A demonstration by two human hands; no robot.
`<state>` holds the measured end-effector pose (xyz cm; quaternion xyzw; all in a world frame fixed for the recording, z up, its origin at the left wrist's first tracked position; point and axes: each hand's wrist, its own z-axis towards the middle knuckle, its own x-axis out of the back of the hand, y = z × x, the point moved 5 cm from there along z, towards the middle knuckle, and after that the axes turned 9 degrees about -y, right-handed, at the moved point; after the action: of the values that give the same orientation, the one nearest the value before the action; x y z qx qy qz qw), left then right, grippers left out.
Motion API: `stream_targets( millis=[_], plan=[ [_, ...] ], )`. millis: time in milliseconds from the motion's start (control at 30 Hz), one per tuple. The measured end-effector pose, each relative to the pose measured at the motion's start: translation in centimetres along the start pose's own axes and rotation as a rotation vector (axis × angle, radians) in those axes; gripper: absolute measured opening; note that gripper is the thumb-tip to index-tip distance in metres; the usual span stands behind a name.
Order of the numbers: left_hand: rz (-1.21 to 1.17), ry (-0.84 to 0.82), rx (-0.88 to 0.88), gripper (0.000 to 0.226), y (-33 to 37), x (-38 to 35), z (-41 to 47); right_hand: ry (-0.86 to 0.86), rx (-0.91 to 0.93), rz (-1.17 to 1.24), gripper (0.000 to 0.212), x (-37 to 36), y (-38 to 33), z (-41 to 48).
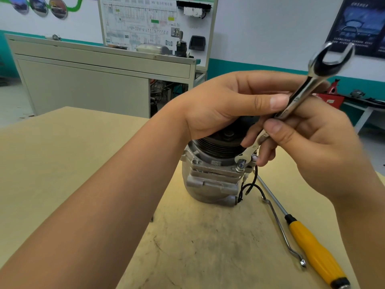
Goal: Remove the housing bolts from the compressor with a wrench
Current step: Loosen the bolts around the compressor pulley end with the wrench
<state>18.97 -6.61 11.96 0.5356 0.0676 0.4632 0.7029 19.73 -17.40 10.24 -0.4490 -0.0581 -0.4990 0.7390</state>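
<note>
Left forearm, bare, crosses from the lower left corner toward the centre.
Screwdriver point(312, 243), yellow handle with black collar, lies flat on the table point(62, 163) at lower right, its shaft pointing toward the compressor.
Bent metal rod point(281, 228), thin and cranked at both ends, lies just beside the screwdriver on its left.
Table: tan top, smudged dark in front of the compressor.
Compressor point(210, 180), grey cast housing, stands upright at the table's centre with its black ribbed pulley point(218, 147) on top. A black wire point(250, 186) loops down its right side.
Housing bolt point(240, 166), silver, sits in the flange at the compressor's upper right edge.
Wrench point(291, 105), chrome and open at both ends, tilts up to the right. Its small lower end is on the housing bolt and its larger end is in the air.
Right hand point(308, 147): fingers curled, thumb and fingertips pinching the wrench's lower shaft.
Left hand point(225, 105): above the pulley, fingers extended behind the wrench, thumb tip pressed on the mid-shaft. Whether the palm touches the pulley cannot be told.
Grey metal cabinet point(93, 80), beyond the table at left.
White wiring-diagram board point(154, 24), upright behind the cabinet.
Dark poster point(358, 26), on the far wall at upper right.
</note>
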Motion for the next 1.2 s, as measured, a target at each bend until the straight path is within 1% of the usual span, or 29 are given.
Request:
stream_targets(
  millis=[233,467,667,867,1033,1100,1200],
  plan=[
    [-0.025,-0.023,-0.024,0.045,0.1,-0.1,0.0,-0.054,-0.014,0.065,0.017,0.2,0.2,-0.1],
    [-0.065,-0.017,-0.009,0.049,-0.4,-0.3,-0.1,-0.084,-0.054,0.102,0.015,0.5,0.5,-0.1],
    [0.03,0.019,0.017,0.042,-0.2,-0.1,0.3,-0.059,-0.058,0.121,0.018,0.7,0.7,-0.1],
    [0.02,0.005,0.04,0.042,-0.4,-0.3,0.2,-0.077,-0.074,0.112,0.014,0.5,1.0,-0.1],
    [0.033,0.037,0.058,0.039,-0.2,-0.3,0.3,-0.091,-0.096,0.142,0.019,0.5,1.4,-0.1],
    [0.032,0.03,0.056,0.037,-0.1,-0.5,0.3,-0.086,-0.085,0.158,0.019,0.6,1.3,-0.1],
    [0.018,0.002,0.037,0.041,-0.1,-0.5,0.3,-0.081,-0.068,0.176,0.018,0.6,1.2,-0.1]
  ],
)
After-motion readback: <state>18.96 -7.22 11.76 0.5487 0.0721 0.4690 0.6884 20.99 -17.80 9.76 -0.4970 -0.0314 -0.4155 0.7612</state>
